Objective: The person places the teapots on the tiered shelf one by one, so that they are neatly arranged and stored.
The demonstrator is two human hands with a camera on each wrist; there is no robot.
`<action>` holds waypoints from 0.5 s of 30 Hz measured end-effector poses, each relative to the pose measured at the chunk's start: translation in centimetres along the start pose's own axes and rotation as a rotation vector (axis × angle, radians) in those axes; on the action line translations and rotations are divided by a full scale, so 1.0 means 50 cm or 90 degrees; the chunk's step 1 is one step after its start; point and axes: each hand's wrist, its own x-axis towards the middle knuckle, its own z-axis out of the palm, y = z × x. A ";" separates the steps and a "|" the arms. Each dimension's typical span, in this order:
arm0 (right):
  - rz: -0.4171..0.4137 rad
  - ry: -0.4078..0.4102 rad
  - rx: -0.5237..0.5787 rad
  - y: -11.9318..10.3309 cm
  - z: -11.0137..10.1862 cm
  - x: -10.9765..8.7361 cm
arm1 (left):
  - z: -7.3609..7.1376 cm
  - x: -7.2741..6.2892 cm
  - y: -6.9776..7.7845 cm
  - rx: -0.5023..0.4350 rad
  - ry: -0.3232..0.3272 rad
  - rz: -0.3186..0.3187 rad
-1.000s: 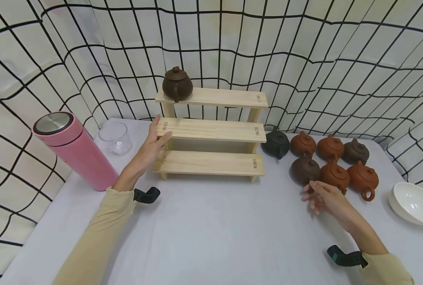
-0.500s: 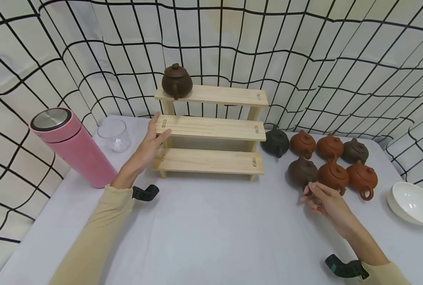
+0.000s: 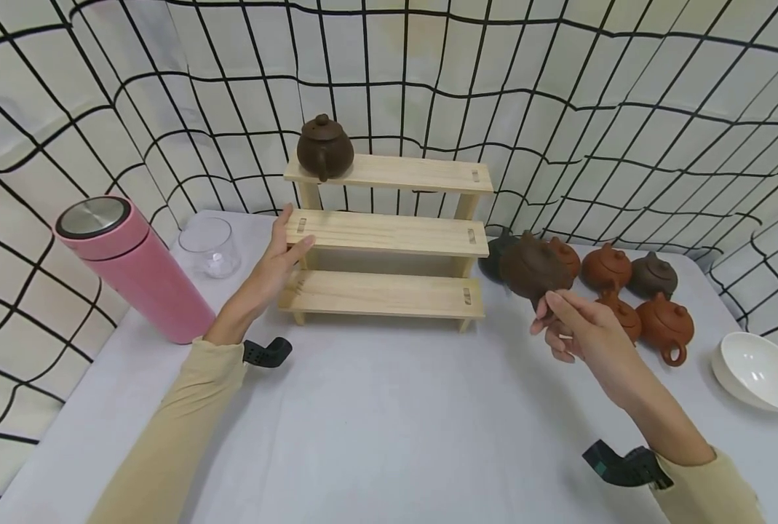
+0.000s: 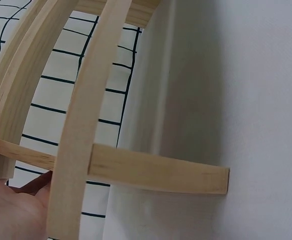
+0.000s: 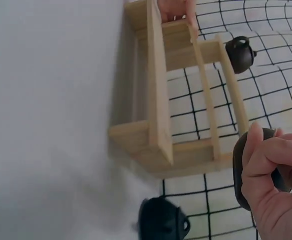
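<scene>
My left hand point(image 3: 264, 276) grips the left end of the middle tier of a three-step wooden display shelf point(image 3: 389, 231), thumb on top. In the left wrist view part of that hand point(image 4: 18, 210) shows behind the shelf's upright. A dark brown teapot point(image 3: 531, 263) is lifted above the table, its handle pinched by my right hand point(image 3: 585, 335). The right wrist view shows the dark body of this teapot point(image 5: 240, 175) behind my curled fingers. Another brown teapot point(image 3: 325, 149) stands at the left end of the top tier.
Right of the shelf stand a black teapot point(image 3: 491, 258), partly hidden, several reddish teapots point(image 3: 667, 327) and a grey-brown teapot point(image 3: 653, 276). A white bowl point(image 3: 762, 371) is far right. A pink thermos point(image 3: 140, 276) and a glass cup point(image 3: 210, 249) stand left. Black-grid netting point(image 3: 389, 94) encloses the table.
My right hand has lifted the dark brown teapot off the table from the front of the group, moving it up and left. The left hand stays on the shelf.
</scene>
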 end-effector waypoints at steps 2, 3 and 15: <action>-0.014 -0.012 0.014 -0.034 0.017 0.021 | -0.001 -0.001 0.000 -0.002 0.004 0.001; -0.021 -0.017 0.022 -0.050 0.026 0.033 | -0.001 -0.001 0.000 -0.004 0.005 0.002; -0.042 -0.067 0.096 -0.191 0.118 0.199 | 0.001 -0.002 0.004 -0.021 0.008 0.008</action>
